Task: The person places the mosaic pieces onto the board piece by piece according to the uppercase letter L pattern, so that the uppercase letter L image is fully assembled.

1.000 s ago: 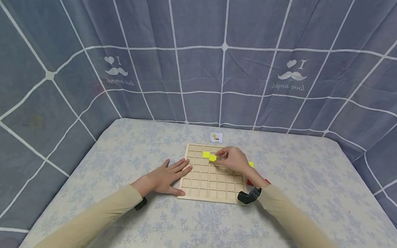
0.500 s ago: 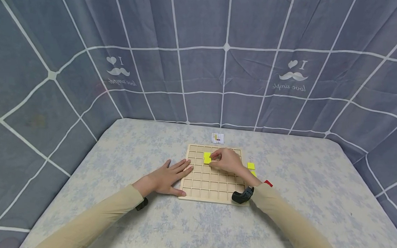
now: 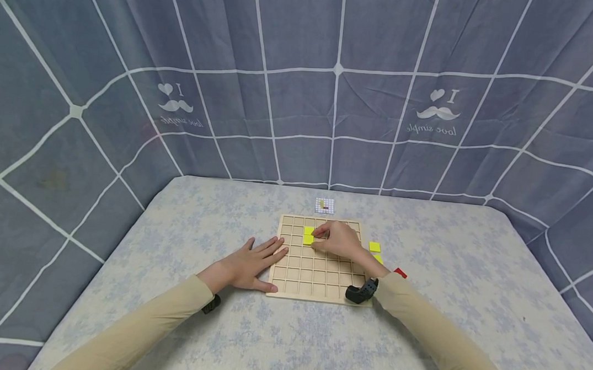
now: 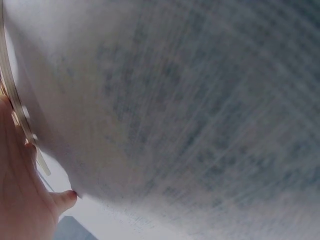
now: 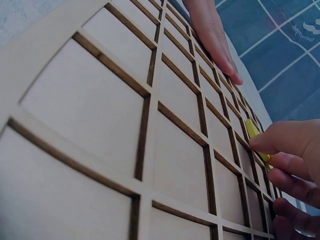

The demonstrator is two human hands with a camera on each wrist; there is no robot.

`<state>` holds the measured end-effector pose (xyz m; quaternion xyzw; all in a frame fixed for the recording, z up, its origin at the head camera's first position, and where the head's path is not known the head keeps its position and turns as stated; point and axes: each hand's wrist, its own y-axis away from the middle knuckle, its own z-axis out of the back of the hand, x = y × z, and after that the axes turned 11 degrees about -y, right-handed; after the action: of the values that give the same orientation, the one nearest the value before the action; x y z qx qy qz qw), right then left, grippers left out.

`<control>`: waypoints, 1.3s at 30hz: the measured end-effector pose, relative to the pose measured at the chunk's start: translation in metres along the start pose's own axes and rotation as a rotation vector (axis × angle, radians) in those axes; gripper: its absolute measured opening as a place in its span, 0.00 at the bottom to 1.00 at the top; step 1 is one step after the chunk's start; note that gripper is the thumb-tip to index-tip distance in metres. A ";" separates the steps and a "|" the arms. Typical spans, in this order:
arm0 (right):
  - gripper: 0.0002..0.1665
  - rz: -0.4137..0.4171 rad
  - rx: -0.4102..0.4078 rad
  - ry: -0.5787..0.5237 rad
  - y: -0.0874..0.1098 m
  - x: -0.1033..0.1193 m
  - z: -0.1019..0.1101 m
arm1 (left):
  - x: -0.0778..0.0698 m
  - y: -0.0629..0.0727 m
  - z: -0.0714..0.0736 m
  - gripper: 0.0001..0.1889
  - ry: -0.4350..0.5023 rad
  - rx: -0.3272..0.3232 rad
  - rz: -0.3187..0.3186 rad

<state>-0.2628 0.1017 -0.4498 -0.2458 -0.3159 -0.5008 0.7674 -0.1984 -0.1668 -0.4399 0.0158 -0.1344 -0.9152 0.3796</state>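
Observation:
A square wooden grid board [image 3: 292,274] lies on the table. Two yellow square tiles are on it near the back, one right behind the other. My right hand [image 3: 341,241] pinches the front yellow tile [image 3: 307,240] between thumb and fingers, low over its cell. The back yellow tile [image 3: 308,230] lies in the neighbouring cell. In the right wrist view, the thumb presses the yellow tile [image 5: 252,130] at the grid bars. My left hand [image 3: 250,266] rests spread at the board's left edge, fingertips over the frame and thumb at the front corner.
Right of the board lie a yellow tile [image 3: 375,247], another yellow one [image 3: 378,258] and a red piece [image 3: 400,273], partly hidden by the right arm. Behind the board is a small printed grid card [image 3: 324,205]. A grey-blue curtain [image 3: 300,108] surrounds the patterned table.
My right hand has moved the yellow tile left and slightly nearer, bringing it directly in front of the other yellow tile. The left hand has stayed at the board's edge.

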 end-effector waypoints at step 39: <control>0.19 -0.103 -0.146 -0.003 0.053 -0.047 0.087 | -0.003 0.000 0.007 0.49 0.021 0.001 -0.006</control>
<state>-0.2488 0.2114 -0.4282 -0.2855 -0.2918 -0.5608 0.7203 -0.1976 -0.1627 -0.4330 0.0257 -0.1308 -0.9160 0.3783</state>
